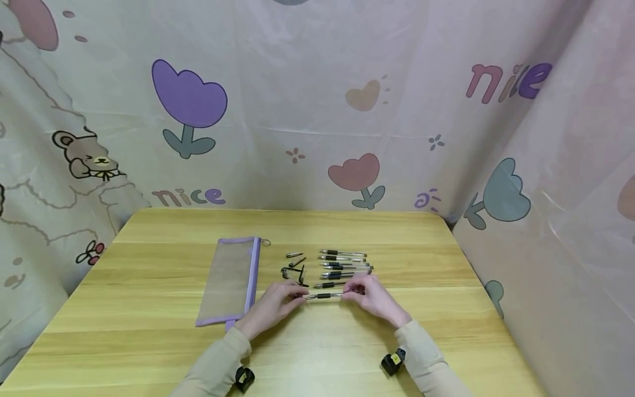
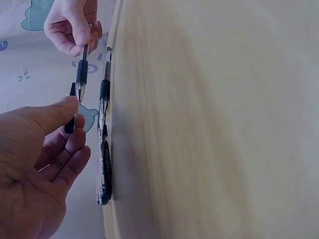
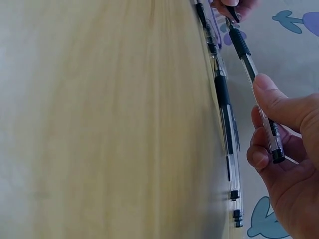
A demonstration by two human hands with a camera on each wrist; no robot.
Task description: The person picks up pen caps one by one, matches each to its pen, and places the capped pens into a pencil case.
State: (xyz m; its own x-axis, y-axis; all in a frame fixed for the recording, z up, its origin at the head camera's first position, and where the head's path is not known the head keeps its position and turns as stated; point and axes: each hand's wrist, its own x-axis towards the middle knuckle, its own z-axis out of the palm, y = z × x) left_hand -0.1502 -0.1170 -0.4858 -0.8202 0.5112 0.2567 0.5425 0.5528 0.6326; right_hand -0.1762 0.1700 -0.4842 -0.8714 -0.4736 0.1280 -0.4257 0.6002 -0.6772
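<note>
My right hand [image 1: 371, 298] pinches the clear barrel of a gel pen [image 3: 240, 42] with a black grip, holding it above the table. The pen's bare tip points toward my left hand [image 1: 276, 306]. Between thumb and fingers, that left hand pinches a black pen cap [image 2: 69, 125], which lines up close to the tip in the left wrist view. Several uncapped gel pens [image 1: 342, 258] lie in a row beyond my hands, tips to the left. Left of them are several loose black caps [image 1: 298, 261], some partly behind my left fingers.
A mesh zip pouch [image 1: 228, 281] with purple edging lies flat to the left, its lower right corner beside my left wrist. The wooden table [image 1: 421, 331] meets a printed curtain [image 1: 278, 165] at the back and right.
</note>
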